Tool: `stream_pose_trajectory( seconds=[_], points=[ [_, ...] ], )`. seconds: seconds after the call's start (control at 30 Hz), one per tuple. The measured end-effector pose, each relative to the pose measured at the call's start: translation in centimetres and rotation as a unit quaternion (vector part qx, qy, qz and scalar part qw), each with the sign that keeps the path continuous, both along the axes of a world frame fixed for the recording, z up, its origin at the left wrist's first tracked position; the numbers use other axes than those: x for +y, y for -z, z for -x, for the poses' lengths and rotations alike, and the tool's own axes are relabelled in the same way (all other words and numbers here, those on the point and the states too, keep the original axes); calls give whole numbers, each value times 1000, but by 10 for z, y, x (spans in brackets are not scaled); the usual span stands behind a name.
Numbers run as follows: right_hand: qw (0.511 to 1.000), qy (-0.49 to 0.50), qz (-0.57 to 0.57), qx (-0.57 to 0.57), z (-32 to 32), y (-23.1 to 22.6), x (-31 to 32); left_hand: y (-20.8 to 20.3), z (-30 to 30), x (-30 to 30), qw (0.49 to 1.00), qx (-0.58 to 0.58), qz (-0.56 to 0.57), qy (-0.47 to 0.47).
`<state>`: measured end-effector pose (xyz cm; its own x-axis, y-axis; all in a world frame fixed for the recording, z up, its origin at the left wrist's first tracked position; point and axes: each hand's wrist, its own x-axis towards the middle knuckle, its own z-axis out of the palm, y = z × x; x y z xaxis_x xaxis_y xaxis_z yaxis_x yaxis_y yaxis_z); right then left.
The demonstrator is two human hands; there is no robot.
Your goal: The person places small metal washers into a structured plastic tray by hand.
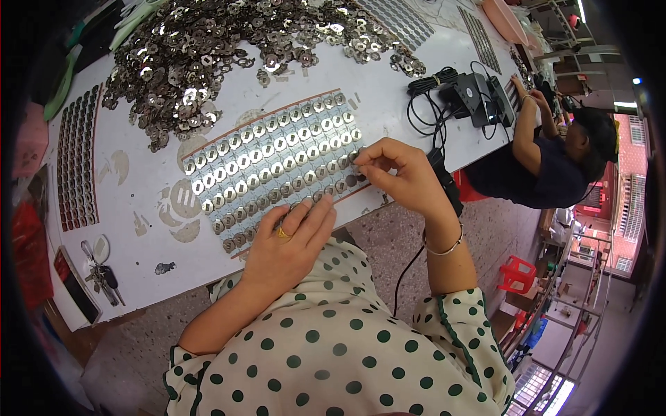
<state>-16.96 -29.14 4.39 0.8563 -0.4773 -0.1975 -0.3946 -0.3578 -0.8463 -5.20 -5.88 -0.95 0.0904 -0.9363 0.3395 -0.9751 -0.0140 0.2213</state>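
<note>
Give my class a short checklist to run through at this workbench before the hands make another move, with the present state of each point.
1. Left hand laid over the near edge of the panel: ok.
2. Right hand at the panel's right end: ok.
3. Disc held in the right hand's grip: cannot tell; the fingertips hide it.
4. Every spot on the panel filled: cannot tell; the hands cover part of it.
5. Keys apart from the panel: ok; they lie far to the left.
6. Table unmarked beside the panel: not ok; pale grey patches show on its left.
</note>
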Motion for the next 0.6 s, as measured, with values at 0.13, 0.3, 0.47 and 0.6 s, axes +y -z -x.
stream_pose_trajectory(
  seconds=[0.13, 0.3, 0.47, 0.6],
  points=[
    [999, -19, -1, 44, 4, 9, -2, 1, 1, -1, 1000, 4, -2, 4],
    [999, -27, -25, 27, 0, 5, 4, 1, 2, 0, 1000, 3, -4, -4],
    [999, -3, -47, 8, 8, 20, 11, 3, 3, -2, 1000, 4, 14, -4],
    [995, -22, 69, -72, 8, 26, 15, 2, 2, -1, 1000, 2, 20, -11]
  ],
)
